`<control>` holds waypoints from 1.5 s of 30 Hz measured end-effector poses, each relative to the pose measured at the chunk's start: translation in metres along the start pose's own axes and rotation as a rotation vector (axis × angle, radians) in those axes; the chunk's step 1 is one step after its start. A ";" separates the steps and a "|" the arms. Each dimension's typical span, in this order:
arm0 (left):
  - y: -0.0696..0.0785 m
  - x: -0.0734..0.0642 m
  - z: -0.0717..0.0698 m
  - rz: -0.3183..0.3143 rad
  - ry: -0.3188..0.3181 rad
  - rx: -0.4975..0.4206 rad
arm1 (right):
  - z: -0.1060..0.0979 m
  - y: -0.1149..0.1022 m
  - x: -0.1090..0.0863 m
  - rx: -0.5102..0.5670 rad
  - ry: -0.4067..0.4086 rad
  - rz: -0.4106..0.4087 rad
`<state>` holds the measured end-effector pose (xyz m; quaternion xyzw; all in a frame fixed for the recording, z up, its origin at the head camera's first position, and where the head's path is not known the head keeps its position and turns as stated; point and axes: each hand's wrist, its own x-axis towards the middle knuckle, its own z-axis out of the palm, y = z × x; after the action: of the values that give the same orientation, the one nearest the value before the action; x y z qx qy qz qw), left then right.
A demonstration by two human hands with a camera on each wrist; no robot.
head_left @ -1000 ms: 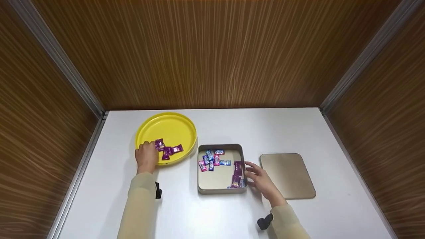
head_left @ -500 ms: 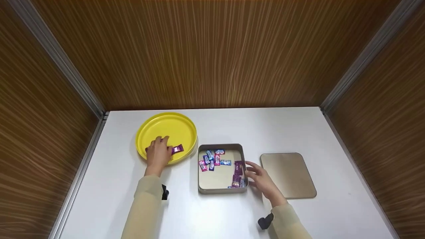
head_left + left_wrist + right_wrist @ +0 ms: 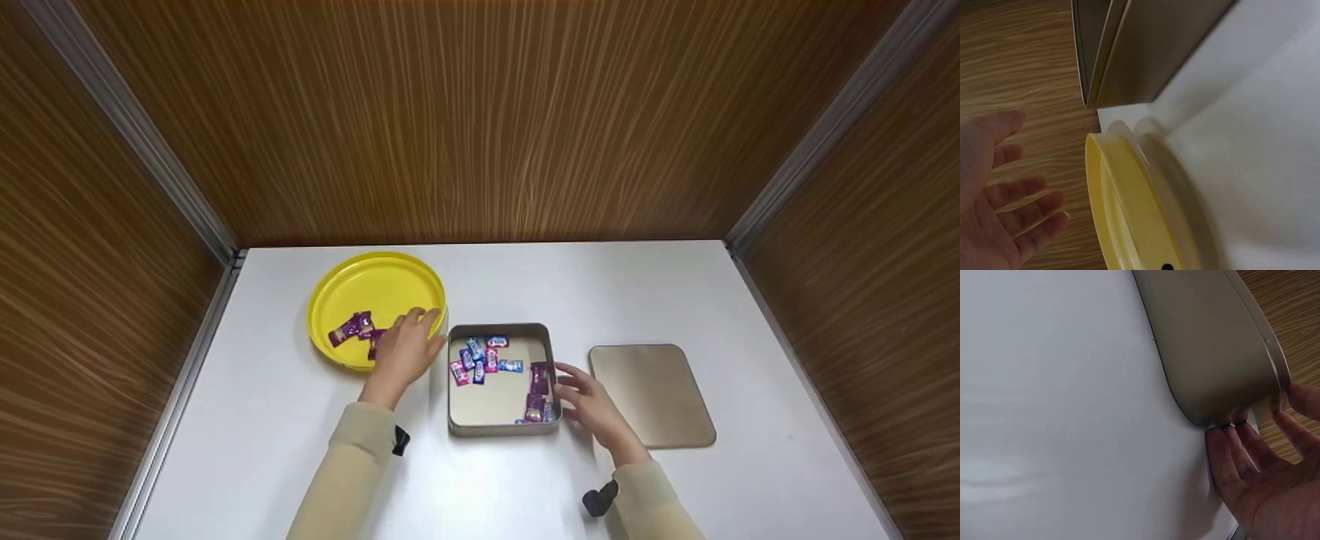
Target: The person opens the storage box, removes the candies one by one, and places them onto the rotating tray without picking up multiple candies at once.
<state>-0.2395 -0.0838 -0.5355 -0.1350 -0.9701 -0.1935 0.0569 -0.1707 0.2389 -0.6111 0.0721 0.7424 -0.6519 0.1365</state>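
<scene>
Yellow plate (image 3: 375,289) and tin (image 3: 487,401) sit almost edge to edge in the head view, purple candies (image 3: 349,328) in both. Left wrist: your left grip (image 3: 982,230), loosely spread, is empty. Right wrist: your right grip (image 3: 1275,495), fingers extended, touches the tin's wall beside broad bench (image 3: 1061,382).

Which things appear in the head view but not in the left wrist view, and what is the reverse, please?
Only the head view: the candies, the square lid and the right hand.
Only the left wrist view: the palm side of the left hand.
Both: that hand, the yellow plate, the metal box, the table and the wooden wall.
</scene>
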 end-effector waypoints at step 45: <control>0.062 -0.008 0.090 0.285 -0.081 0.428 | -0.006 -0.025 0.024 -0.193 0.009 0.001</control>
<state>-0.2191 0.0040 -0.5969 -0.2627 -0.9617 0.0317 0.0720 -0.2011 0.2395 -0.5940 0.0618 0.8024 -0.5769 0.1399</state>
